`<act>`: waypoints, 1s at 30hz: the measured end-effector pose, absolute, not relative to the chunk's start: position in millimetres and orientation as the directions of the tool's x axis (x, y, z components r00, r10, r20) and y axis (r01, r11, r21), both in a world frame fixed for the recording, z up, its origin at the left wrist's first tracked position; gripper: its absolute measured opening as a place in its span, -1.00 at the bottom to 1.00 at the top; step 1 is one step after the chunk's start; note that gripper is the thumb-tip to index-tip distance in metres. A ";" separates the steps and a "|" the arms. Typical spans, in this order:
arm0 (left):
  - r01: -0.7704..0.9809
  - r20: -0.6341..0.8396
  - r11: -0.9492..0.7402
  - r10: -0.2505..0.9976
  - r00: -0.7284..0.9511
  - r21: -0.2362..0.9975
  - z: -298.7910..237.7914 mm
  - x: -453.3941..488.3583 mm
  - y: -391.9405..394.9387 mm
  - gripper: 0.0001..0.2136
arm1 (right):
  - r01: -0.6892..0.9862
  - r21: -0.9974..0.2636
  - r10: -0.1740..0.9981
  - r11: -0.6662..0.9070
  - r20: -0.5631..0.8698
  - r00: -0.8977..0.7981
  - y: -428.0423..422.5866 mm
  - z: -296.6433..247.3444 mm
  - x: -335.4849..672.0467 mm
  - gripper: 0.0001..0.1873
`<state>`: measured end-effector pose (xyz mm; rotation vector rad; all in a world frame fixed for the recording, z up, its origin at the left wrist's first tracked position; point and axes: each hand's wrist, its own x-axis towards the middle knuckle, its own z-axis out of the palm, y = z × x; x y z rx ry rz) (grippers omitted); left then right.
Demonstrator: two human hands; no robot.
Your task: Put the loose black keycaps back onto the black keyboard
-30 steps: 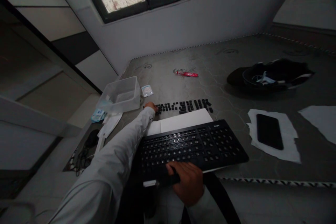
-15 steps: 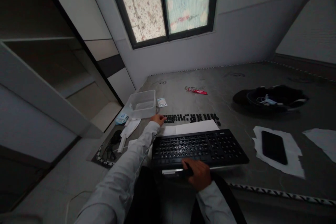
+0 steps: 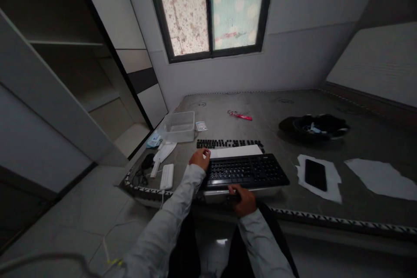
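Observation:
A black keyboard (image 3: 250,170) with most keycaps off lies on a white sheet (image 3: 239,151) near the front edge of a grey mattress (image 3: 267,113). Behind it runs a row of loose black keycaps (image 3: 228,143). My left hand (image 3: 200,159) hovers at the keyboard's back left corner, fingers curled in a pinch; what they hold is too small to see. My right hand (image 3: 243,197) is closed on a dark tool (image 3: 232,197) at the keyboard's front edge.
A clear plastic tub (image 3: 178,126) stands at the back left beside small packets (image 3: 201,126). A red wrapper (image 3: 241,116), a black cap with a mask (image 3: 314,127), a phone (image 3: 315,174) on white paper and a white remote-like object (image 3: 167,176) also lie on the mattress.
My left hand has drawn back from the row of loose keycaps to the keyboard's left corner. The camera has pulled back and tilted up. My right hand stays at the keyboard's front edge.

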<state>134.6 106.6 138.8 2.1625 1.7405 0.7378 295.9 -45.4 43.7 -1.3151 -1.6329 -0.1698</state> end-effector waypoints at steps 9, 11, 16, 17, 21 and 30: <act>0.746 0.364 -0.496 0.861 0.355 0.444 87.3 154.8 36.1 -0.70 | 0.645 -0.675 0.652 0.358 0.676 0.345 -57.8 58.3 302.4 -0.71; 0.751 0.374 -0.491 0.861 0.344 0.442 83.1 155.3 35.3 -0.65 | 0.630 -0.690 0.645 0.356 0.669 0.369 -56.9 60.3 302.8 -0.67; 0.774 0.377 -0.502 0.851 0.365 0.386 75.9 157.7 32.8 -0.67 | 0.502 -0.828 0.664 0.251 0.525 0.533 -49.9 59.1 301.5 -0.51; 0.777 0.375 -0.509 0.847 0.376 0.371 74.5 158.5 32.3 -0.68 | 0.470 -0.856 0.661 0.217 0.483 0.575 -47.6 58.4 301.6 -0.49; 0.773 0.374 -0.524 0.839 0.396 0.358 70.5 160.1 32.5 -0.70 | 0.310 -0.932 0.612 0.189 0.359 0.705 -32.2 64.5 302.3 -0.47; 0.725 0.368 -0.534 0.840 0.399 0.434 70.8 155.9 36.7 -0.70 | -0.344 -0.834 0.826 0.432 0.212 0.523 30.2 108.0 291.0 -0.43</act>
